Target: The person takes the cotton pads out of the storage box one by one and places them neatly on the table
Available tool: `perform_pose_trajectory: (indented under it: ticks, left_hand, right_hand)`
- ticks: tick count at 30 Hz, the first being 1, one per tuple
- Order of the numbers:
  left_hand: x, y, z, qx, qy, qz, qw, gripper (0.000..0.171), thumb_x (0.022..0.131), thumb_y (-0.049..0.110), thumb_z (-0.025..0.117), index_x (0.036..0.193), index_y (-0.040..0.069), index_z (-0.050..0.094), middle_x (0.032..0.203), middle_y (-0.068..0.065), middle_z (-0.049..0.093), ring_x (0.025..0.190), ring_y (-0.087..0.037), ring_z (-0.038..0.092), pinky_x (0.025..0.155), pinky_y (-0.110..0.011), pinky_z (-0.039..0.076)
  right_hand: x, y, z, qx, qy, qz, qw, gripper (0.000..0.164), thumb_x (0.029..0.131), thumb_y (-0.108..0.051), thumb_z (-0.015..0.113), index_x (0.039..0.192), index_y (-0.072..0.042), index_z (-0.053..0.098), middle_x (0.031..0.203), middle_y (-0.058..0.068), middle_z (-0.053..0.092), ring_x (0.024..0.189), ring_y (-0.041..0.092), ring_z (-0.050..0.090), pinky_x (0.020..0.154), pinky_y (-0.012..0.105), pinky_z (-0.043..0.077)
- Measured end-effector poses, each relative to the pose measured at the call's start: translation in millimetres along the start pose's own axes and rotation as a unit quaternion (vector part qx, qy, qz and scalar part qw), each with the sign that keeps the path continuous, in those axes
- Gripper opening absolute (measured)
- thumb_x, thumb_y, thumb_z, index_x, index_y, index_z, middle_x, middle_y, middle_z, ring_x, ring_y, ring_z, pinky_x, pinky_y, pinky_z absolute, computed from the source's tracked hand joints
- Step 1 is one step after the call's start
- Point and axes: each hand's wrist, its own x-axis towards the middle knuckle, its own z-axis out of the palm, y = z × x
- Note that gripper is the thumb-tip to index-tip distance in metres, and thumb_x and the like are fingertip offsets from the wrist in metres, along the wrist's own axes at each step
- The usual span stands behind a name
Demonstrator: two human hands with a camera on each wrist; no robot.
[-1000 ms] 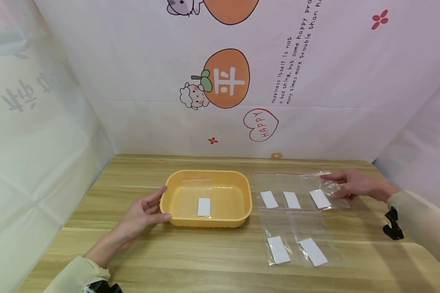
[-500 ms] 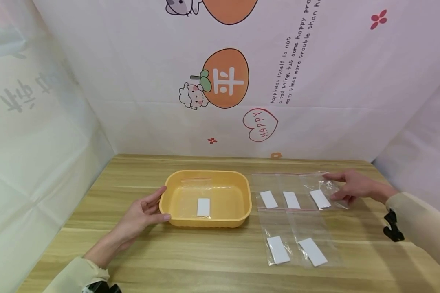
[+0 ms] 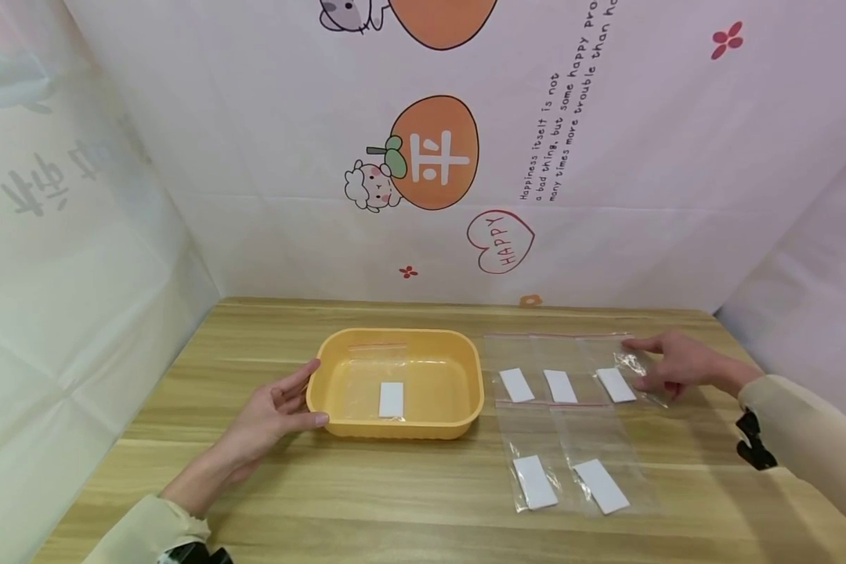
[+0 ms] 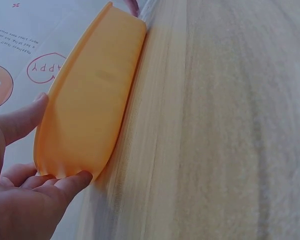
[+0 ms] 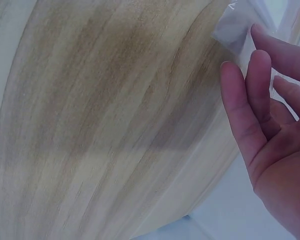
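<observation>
The left hand [image 3: 271, 411] holds the left end of a yellow plastic tray [image 3: 458, 429], its thumb and fingers spread around that end. Inside the tray lies a clear zip bag [image 3: 366, 380] with a white card-like rectangle [image 3: 391, 399] in its lower part. At the right, the right hand [image 3: 680, 364] touches the right side of another zip bag [image 3: 602, 356], index finger near its top corner and thumb lower down. This bag holds a white rectangle [image 3: 616, 385]. In the right wrist view, the fingers [image 5: 240, 107] are mostly straight, with clear plastic by the fingertips.
Two similar bags stand to its left in the back row, with white rectangles [image 3: 517, 385] inside. Nearer the front lie two more, a left bag [image 3: 529, 431] and a right bag [image 3: 592, 431]. A printed white curtain [image 3: 289, 157] rises behind the wooden table [image 3: 324, 501].
The bag under the right hand lies flatter and straighter, its white rectangle slightly shifted. The right hand has barely moved; the left hand and tray stay put.
</observation>
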Motion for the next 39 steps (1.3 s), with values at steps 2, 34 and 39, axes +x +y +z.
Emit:
perform_pose_trajectory:
  ticks: [2,34,39]
  left_hand:
    - [-0.2,0.3,0.0,0.001,0.000,0.000,1.0000,0.096,0.092,0.008,0.083,0.167,0.005,0.023,0.173,-0.017,0.015,0.155,-0.036,0.024,0.113,-0.029,0.040]
    - [0.6,-3.0,-0.3,0.003,-0.001,0.011,0.9999,0.097,0.092,0.008,0.083,0.167,0.004,0.022,0.173,-0.018,0.015,0.154,-0.038,0.026,0.113,-0.030,0.039]
    - [0.6,-2.9,0.0,0.003,-0.002,0.011,0.9999,0.096,0.092,0.006,0.082,0.167,0.003,0.021,0.173,-0.018,0.016,0.154,-0.037,0.026,0.113,-0.031,0.039]
  right_hand:
    - [-0.4,-1.1,0.0,0.005,-0.005,0.004,1.000,0.089,0.084,-0.014,0.089,0.154,0.013,0.040,0.074,0.015,0.062,0.047,0.018,0.052,0.045,0.038,0.057]
    - [-7.3,-78.7,18.2,-0.169,0.137,0.034,0.975,0.034,0.095,-0.020,0.072,0.112,0.009,0.073,0.099,0.022,0.074,0.059,0.021,0.066,0.050,0.038,0.055]
    - [-4.7,-106.3,34.4,-0.185,0.147,-0.009,0.972,0.020,0.094,-0.016,0.073,0.100,0.003,0.077,0.084,0.006,0.073,0.056,0.016,0.061,0.051,0.036,0.052]
